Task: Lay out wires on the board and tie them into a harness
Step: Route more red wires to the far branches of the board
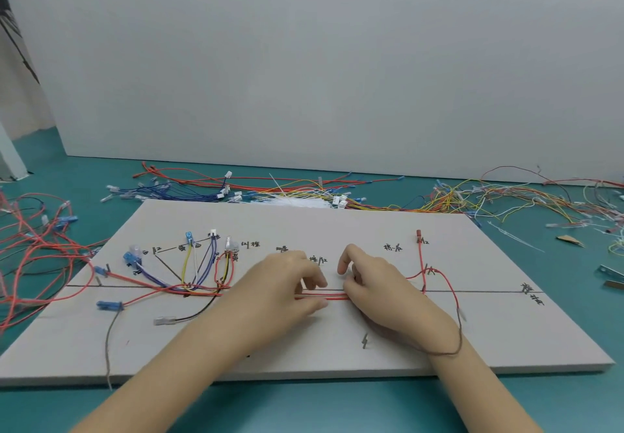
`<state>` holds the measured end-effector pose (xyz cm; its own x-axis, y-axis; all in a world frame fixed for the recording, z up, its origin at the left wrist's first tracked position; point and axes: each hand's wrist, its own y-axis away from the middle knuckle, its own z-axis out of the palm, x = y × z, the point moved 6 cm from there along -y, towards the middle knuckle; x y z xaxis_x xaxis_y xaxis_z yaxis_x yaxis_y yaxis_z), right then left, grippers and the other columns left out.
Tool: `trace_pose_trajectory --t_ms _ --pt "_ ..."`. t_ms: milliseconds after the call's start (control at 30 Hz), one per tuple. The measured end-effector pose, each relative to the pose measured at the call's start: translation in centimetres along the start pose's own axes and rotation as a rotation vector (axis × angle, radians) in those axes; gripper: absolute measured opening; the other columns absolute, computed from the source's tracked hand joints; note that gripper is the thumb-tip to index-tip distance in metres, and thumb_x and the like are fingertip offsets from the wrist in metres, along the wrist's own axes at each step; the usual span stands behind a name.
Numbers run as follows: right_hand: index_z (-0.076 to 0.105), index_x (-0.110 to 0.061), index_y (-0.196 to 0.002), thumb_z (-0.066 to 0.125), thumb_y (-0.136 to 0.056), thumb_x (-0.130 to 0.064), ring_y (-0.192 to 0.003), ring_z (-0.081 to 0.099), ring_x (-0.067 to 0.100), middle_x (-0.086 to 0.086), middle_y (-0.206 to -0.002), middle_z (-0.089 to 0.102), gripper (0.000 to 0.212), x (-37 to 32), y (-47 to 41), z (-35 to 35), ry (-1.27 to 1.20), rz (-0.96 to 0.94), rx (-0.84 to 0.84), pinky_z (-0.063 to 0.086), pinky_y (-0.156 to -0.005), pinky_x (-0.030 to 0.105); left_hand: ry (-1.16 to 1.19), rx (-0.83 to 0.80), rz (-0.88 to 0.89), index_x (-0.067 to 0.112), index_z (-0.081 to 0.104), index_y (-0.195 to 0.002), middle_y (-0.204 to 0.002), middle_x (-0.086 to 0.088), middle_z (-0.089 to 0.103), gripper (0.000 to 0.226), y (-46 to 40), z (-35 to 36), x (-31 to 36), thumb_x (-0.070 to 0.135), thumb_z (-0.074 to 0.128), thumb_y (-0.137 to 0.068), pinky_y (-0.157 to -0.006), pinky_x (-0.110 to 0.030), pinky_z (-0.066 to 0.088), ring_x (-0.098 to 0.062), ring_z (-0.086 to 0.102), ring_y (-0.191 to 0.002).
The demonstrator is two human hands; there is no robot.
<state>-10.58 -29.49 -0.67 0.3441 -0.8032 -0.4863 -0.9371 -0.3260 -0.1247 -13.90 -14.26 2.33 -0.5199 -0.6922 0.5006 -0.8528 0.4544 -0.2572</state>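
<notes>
Wires in a red bundle [320, 296] run left to right along the board [337, 223], stretched between our hands. Left hand [287, 284] and right hand [374, 280] each pinch it, grips equally near for tying.

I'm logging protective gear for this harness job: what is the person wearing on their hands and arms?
Nothing shows: the left hand and right hand are bare, without gloves, rings or watch, and both forearms are uncovered, with no sleeve in view.
</notes>
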Motion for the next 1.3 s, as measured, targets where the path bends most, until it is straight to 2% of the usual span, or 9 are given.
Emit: trace_pose_trajectory --t_ms 100,333,500,667,800,900,1100,1233,1300 --pt "0.048 -0.022 -0.092 0.047 -0.089 -0.013 -0.054 0.04 0.007 -0.008 -0.053 0.046 0.01 0.5 -0.1 -0.2 -0.131 0.038 -0.021 0.032 -0.055 0.028 -0.09 -0.01 0.016 0.027 0.068 -0.111 -0.102 0.009 0.057 0.024 -0.9 2.0 -0.3 0.038 0.063 -0.09 -0.091 -0.029 0.041 -0.01 0.05 -0.1" --pt "0.051 -0.021 -0.091 0.043 -0.092 -0.015 -0.056 0.043 0.015 0.0 -0.06 0.048 0.01 1.2 -0.6 -1.0 -0.37 0.149 0.007 0.034 -0.056 0.029 -0.065 0.009 0.073 0.026 0.075 -0.097 -0.085 0.004 0.055 0.015 -2.6 3.7 0.9 0.028 0.06 -0.092 -0.084 -0.037 0.043 -0.016 0.055 -0.085" --pt "0.056 -0.018 -0.092 0.033 -0.092 -0.011 -0.047 0.047 0.007 0.003 -0.051 0.053 0.024 1.5 -0.7 -1.6 -0.504 0.211 0.083 0.038 -0.05 0.022 -0.005 0.025 0.063 0.02 0.069 -0.084 -0.078 0.008 0.052 0.01 -3.7 4.6 1.4 0.028 0.065 -0.087 -0.073 -0.03 0.043 -0.014 0.053 -0.079" --pt "0.055 -0.019 -0.087 0.035 -0.088 -0.011 -0.061 0.052 0.021 0.005 -0.06 0.054 0.021 1.7 -0.2 -2.2 -0.352 0.213 0.233 0.047 -0.062 0.037 0.018 0.116 0.018 0.025 0.048 -0.08 -0.064 0.013 0.052 0.023 -4.2 4.4 1.5 0.036 0.068 -0.081 -0.064 -0.032 0.046 -0.014 0.053 -0.069" --pt "0.052 -0.027 -0.086 0.039 -0.087 -0.018 -0.066 0.055 0.02 -0.004 -0.062 0.055 0.016 1.1 0.4 -2.6 -0.197 0.204 0.222 0.046 -0.065 0.038 0.056 0.08 -0.008 0.027 0.06 -0.101 -0.076 0.007 0.06 0.022 -4.7 4.5 1.5 0.038 0.065 -0.083 -0.069 -0.032 0.047 -0.018 0.055 -0.077" --pt "0.047 -0.027 -0.095 0.04 -0.089 -0.018 -0.076 0.056 0.022 -0.001 -0.072 0.06 0.013 0.8 1.0 -2.7 -0.062 0.199 0.155 0.048 -0.07 0.038 0.028 0.015 0.004 0.025 0.07 -0.095 -0.077 0.007 0.052 0.014 -4.9 5.0 1.6 0.029 0.059 -0.087 -0.066 -0.031 0.041 -0.016 0.048 -0.078" --pt "0.039 -0.026 -0.101 0.038 -0.097 -0.02 -0.065 0.049 0.02 -0.006 -0.067 0.049 0.007 -0.2 3.4 -2.2 0.085 0.148 0.109 0.037 -0.06 0.036 0.038 -0.005 0.007 0.024 0.069 -0.096 -0.084 0.005 0.051 0.016 -4.9 5.7 1.7 0.022 0.055 -0.089 -0.07 -0.031 0.041 -0.014 0.047 -0.08" --pt "0.038 -0.022 -0.102 0.04 -0.1 -0.022 -0.074 0.052 0.025 -0.006 -0.07 0.049 0.003 -0.3 4.8 -3.2 0.123 0.24 0.136 0.04 -0.067 0.037 0.053 -0.005 0.022 0.025 0.065 -0.097 -0.085 0.006 0.051 0.012 -4.8 5.6 1.8 0.024 0.054 -0.092 -0.076 -0.031 0.044 -0.012 0.048 -0.08" --pt "0.043 -0.019 -0.093 0.043 -0.1 -0.034 -0.082 0.055 0.025 -0.005 -0.075 0.051 0.016 -0.1 5.4 -3.7 0.193 0.331 0.065 0.041 -0.07 0.034 0.026 -0.012 0.034 0.024 0.062 -0.098 -0.086 0.006 0.05 0.011 -4.7 5.7 2.0 0.025 0.052 -0.094 -0.078 -0.032 0.042 -0.015 0.048 -0.08"
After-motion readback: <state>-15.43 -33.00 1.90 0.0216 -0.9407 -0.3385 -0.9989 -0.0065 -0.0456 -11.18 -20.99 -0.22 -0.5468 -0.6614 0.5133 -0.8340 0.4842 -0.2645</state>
